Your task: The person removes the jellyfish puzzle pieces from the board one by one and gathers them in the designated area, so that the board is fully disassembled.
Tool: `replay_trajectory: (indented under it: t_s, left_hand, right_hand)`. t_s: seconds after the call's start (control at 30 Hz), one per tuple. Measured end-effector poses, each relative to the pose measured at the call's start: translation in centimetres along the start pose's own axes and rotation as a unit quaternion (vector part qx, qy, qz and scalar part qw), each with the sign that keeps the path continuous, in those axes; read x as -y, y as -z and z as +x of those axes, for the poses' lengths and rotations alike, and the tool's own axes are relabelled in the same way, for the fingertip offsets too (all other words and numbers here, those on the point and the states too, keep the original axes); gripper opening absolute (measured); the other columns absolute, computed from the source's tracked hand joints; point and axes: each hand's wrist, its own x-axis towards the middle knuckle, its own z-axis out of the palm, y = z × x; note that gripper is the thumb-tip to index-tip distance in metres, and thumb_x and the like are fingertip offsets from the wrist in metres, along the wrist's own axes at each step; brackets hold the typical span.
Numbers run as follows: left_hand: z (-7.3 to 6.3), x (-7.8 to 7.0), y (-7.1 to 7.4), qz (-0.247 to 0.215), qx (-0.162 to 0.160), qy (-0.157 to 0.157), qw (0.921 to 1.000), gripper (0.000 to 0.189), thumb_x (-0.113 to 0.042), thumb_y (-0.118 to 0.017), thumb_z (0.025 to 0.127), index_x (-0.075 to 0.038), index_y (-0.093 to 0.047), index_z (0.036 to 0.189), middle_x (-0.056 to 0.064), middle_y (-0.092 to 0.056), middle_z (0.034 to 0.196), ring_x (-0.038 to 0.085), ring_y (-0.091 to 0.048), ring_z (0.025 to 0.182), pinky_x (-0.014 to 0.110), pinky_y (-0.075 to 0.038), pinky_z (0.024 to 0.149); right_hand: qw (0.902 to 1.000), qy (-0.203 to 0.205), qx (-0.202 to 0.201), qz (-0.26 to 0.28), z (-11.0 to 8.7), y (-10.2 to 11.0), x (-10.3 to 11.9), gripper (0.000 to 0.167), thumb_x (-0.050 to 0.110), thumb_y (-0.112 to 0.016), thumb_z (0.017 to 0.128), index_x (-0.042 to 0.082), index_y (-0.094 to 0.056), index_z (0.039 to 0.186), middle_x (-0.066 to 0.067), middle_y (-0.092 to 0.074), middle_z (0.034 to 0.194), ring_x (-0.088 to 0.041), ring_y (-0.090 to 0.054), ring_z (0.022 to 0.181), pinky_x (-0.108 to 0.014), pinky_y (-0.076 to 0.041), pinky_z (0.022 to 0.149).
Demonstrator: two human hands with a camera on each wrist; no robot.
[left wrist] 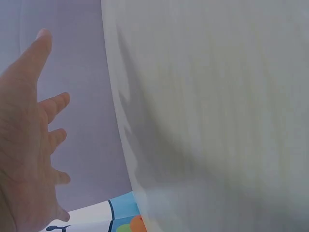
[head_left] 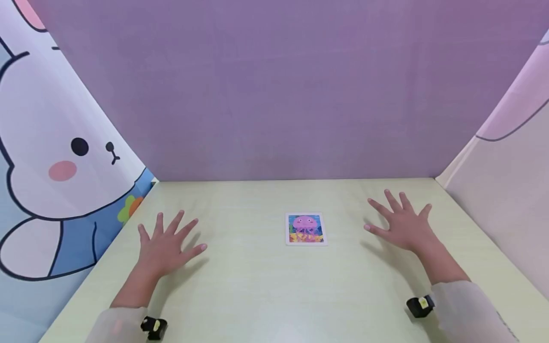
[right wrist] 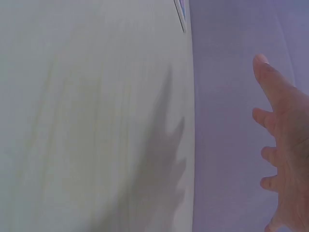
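Note:
A small square picture card (head_left: 306, 229) with a white border lies flat on the pale table (head_left: 257, 286), showing a pink jellyfish over a colourful seabed. To its left, my left hand (head_left: 165, 250) is held above the table with fingers spread, holding nothing. My right hand (head_left: 405, 226) hovers on the card's other side, its fingers also spread and nothing in it. Both hands stay apart from the card and cast shadows on the tabletop. In the right wrist view only a corner of the card (right wrist: 181, 14) shows at the top.
A purple cloth (head_left: 291, 90) stands behind the table's far edge. On the left rises a panel with a cartoon rabbit (head_left: 64, 143); a pale pink panel (head_left: 506, 190) borders the right side. Small black cameras (head_left: 420, 306) sit at the sleeve cuffs.

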Motion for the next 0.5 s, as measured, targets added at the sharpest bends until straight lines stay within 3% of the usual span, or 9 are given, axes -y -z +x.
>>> replay_trajectory:
  t_s: [0.27,0.5]
  left_hand:
    - [-0.3,-0.3,-0.5,-0.006,0.004,-0.001,1.0000,0.084,-0.078,-0.044,0.085,-0.023,-0.041,0.149,0.019,-0.021,0.158,0.061,-0.002,0.138,0.081,0.010,0.094]
    - [0.2,-0.6,-0.4,-0.017,-0.002,-0.004,0.9998,0.084,-0.077,-0.045,0.084,-0.025,-0.039,0.150,0.017,-0.019,0.159,0.059,-0.001,0.139,0.081,0.011,0.094]
  right_hand:
    - [0.9998,0.016,-0.013,0.006,-0.2,-1.0,0.2,0.082,0.073,-0.046,0.088,0.027,-0.030,0.154,-0.022,-0.014,0.159,-0.054,-0.008,0.141,-0.086,0.007,0.088]
    - [0.9976,0.048,-0.046,0.021,0.1,-1.3,0.3,0.080,0.066,-0.053,0.089,0.023,-0.033,0.152,-0.023,-0.019,0.157,-0.052,-0.014,0.140,-0.084,-0.004,0.093]
